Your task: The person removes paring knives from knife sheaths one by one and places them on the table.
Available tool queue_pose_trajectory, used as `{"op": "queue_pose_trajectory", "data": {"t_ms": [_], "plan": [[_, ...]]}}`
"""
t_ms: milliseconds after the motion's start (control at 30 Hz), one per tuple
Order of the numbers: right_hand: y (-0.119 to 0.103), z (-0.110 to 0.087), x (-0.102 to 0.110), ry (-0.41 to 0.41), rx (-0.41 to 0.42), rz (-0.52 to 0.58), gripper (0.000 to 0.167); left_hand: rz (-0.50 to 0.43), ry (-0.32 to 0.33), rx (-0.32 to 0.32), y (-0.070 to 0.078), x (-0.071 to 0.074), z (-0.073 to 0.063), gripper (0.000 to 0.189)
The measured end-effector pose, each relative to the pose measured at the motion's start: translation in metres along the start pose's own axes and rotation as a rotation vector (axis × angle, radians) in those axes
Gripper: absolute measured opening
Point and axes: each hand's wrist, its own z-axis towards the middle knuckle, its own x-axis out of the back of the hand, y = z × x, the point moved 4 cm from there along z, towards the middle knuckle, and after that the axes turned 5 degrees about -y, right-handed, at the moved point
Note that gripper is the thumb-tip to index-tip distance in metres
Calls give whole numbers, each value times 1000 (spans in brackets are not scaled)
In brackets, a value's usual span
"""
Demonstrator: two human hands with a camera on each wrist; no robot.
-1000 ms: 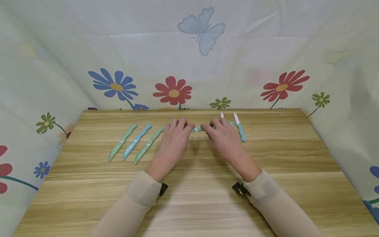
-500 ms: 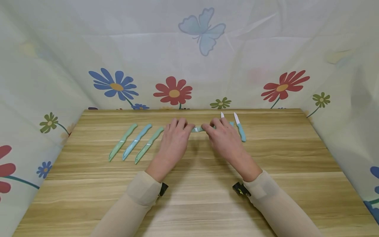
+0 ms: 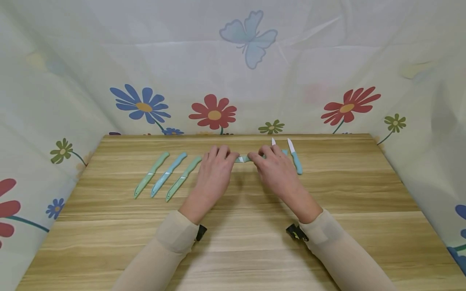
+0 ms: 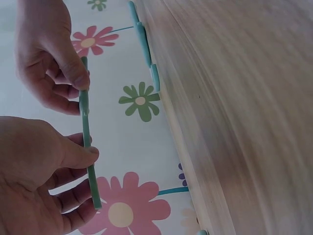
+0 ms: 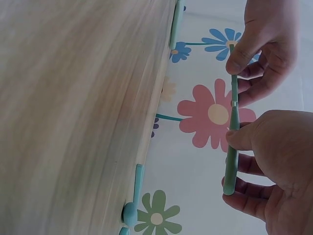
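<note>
Green knife [image 5: 234,117] is gripped by left hand [image 3: 216,169] and right hand [image 3: 276,169]; three knives [image 3: 168,173] are seen left, white blades [image 3: 290,145] right.

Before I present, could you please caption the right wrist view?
Left hand and right hand hold a slim green knife above a wood-grain tabletop.

A slim, pale-green knife with a rounded handle [image 5: 234,117] ran 12 to 6 o'clock between two bare hands. At 4 o'clock the right hand [image 5: 279,156] gripped its handle; at 2 the left hand [image 5: 270,55] pinched its upper end. The wood-grained bench [image 5: 83,117] filled 9 o'clock, a flat turquoise strip [image 5: 139,180] on its edge near 6. Behind hung a white, flower-printed sheet [image 5: 195,171].
</note>
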Motion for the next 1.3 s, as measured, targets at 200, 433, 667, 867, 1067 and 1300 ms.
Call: {"op": "queue_pose_trajectory", "data": {"t_ms": [200, 433, 667, 867, 1067, 1300], "plan": [[1, 0, -1, -10, -9, 7, 22, -2, 3, -3, -1, 0, 0, 32], [2, 0, 0, -4, -11, 22, 23, -5, 13, -3, -2, -1, 0, 33], [2, 0, 1, -6, -15, 26, 24, -14, 13, 2, -2, 1, -1, 32], [3, 0, 0, -16, -20, 29, 23, -12, 7, 4, -2, 2, -1, 33], [3, 0, 1, -13, -19, 28, 23, -10, -1, 8, -2, 2, -1, 34], [4, 0, 1, -10, -19, 35, 23, -13, -6, 14, -3, 2, -1, 34]]}}
